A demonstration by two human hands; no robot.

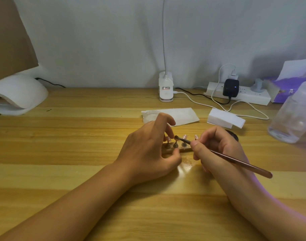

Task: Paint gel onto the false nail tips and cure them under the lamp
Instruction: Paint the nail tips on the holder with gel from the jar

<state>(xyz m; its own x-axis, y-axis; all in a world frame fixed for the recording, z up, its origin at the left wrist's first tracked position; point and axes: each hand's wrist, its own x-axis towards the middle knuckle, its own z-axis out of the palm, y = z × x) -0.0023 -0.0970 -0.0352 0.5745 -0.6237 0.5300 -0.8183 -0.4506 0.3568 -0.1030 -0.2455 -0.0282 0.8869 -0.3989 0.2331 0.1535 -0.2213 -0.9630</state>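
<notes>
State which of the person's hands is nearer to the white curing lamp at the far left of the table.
Left. The left hand, holding the nail stand, sits well right of the curing lamp; the right hand, holding the brush, lies farther right.

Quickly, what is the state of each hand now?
Left hand holds the nail tip stand.
Right hand pinches the brush.

Light-wood tabletop against a pale wall

The striped wooden tabletop runs back to a plain grey-white wall. A white clip lamp stands at the back edge, with a white power strip farther right.
</notes>
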